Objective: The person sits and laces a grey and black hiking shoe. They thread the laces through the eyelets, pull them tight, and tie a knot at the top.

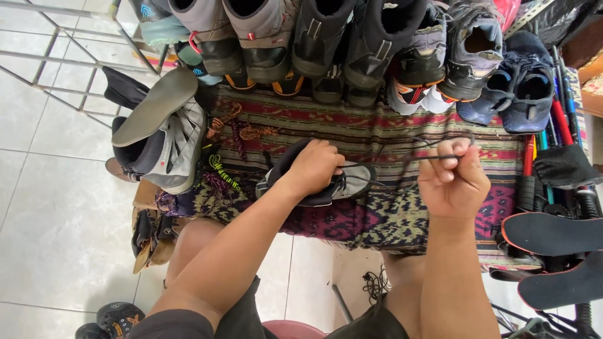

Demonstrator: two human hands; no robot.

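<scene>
My left hand (pixel 313 168) grips a dark grey shoe (pixel 352 186) with a black collar, holding it down on a patterned woven cloth (pixel 377 132). My right hand (pixel 453 179) is closed on a thin black shoelace (pixel 433 145) and holds it taut, up and to the right of the shoe. The lace runs from the shoe's front to my fist and loops above it.
A row of boots and shoes (pixel 352 44) lines the far edge of the cloth. A grey shoe with a loose insole (pixel 164 135) lies left. Coloured laces (pixel 232 129) lie near it. Black insoles (pixel 553 235) and tools sit right. White tiled floor (pixel 56 207) spreads left.
</scene>
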